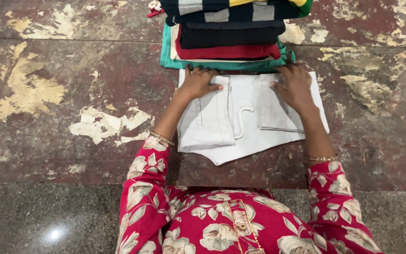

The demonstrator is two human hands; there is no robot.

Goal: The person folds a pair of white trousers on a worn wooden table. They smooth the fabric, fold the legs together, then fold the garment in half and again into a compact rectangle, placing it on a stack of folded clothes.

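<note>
A folded white garment (245,127) lies flat on the worn red floor in front of me, its pockets turned outward. My left hand (198,82) presses palm-down on the garment's upper left part, fingers spread. My right hand (294,87) rests flat on its upper right pocket piece. Neither hand grips anything. Just beyond the garment stands a stack of folded clothes (229,35) in green, red, black and striped navy.
The floor (71,94) is dark red with peeled pale patches. A grey speckled stone strip (48,221) runs along the near edge. My red floral sleeves and gold bangles fill the bottom of the view.
</note>
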